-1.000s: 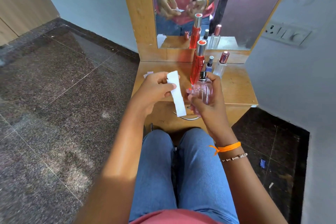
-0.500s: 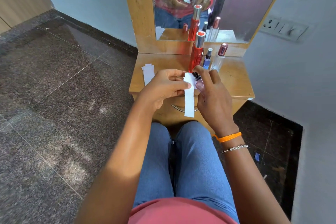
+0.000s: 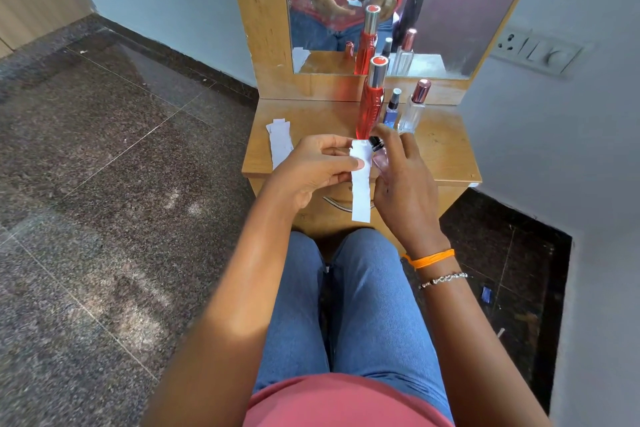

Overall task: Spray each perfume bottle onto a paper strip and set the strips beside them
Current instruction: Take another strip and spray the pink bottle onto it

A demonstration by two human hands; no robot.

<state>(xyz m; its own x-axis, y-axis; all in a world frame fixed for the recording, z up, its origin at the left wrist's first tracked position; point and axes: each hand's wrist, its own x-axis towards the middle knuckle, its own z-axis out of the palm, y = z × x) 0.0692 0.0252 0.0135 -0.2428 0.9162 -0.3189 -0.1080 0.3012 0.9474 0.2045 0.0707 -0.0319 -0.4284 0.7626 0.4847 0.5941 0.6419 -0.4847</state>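
The left hand [image 3: 311, 166] pinches a white paper strip [image 3: 360, 191] near its top end between thumb and fingers, and the strip hangs straight down in front of the drawer of the wooden surface [image 3: 443, 149]. The right hand [image 3: 401, 180] is wrapped around a small pink perfume bottle [image 3: 380, 158], held just beside the strip's upper end, with the bottle's dark spray head [image 3: 374, 142] almost touching the paper and the forefinger raised over it. Both hands hover above the front edge of the surface, over the person's knees in blue jeans [image 3: 363, 305].

Behind the hands, three more bottles stand upright close together near the mirror [image 3: 450, 10]: a tall red bottle [image 3: 371, 104] with a silver cap, a small blue bottle [image 3: 391, 111] just to its right, and a clear glass bottle [image 3: 414, 107] with a rose-coloured cap further right. A small stack of spare paper strips [image 3: 280, 142] lies flat at the left end of the surface, well apart from the bottles. The right wrist wears an orange thread [image 3: 429, 258] and a beaded bracelet [image 3: 441, 279]. The mirror reflects the hands and the bottles
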